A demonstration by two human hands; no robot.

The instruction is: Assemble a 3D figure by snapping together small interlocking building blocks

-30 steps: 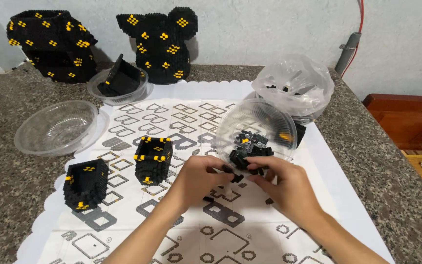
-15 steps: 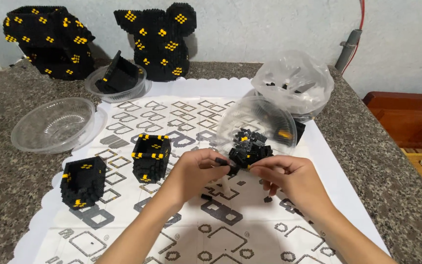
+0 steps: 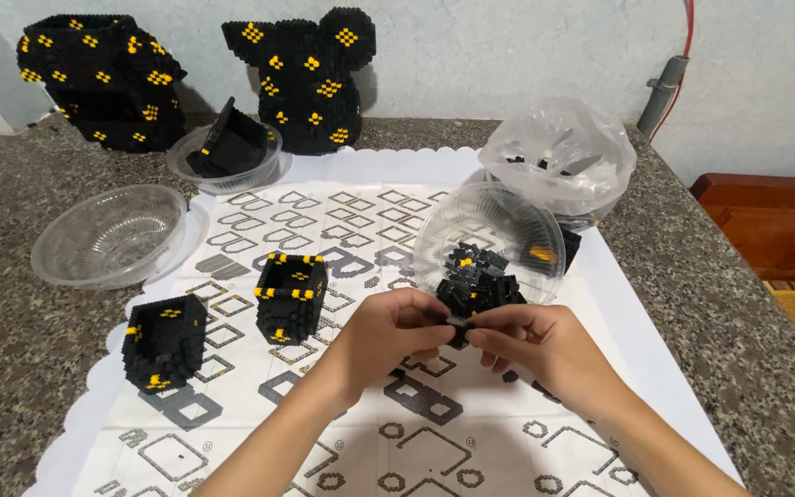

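Note:
My left hand (image 3: 388, 336) and my right hand (image 3: 540, 345) meet fingertip to fingertip over the patterned white mat (image 3: 361, 433). Between them they pinch a small black brick piece (image 3: 457, 324), mostly hidden by the fingers. Just behind the hands a tilted clear plastic bowl (image 3: 494, 230) spills a heap of small black and yellow bricks (image 3: 476, 276). Two hollow square black-and-yellow brick blocks stand left of my hands: one (image 3: 289, 296) near the middle, another (image 3: 164, 342) at the mat's left edge.
An empty clear bowl (image 3: 108, 237) sits on the granite counter at left. A second clear bowl (image 3: 227, 158) holds a black built part. Two large black-and-yellow brick figures (image 3: 98, 78) (image 3: 305, 74) stand at the wall. A clear plastic bag (image 3: 558, 152) with bricks lies at back right. Loose black bricks (image 3: 511, 375) dot the mat.
Both hands have drawn slightly toward me, away from the brick heap, still pinching the small black piece together. The view has shifted a little.

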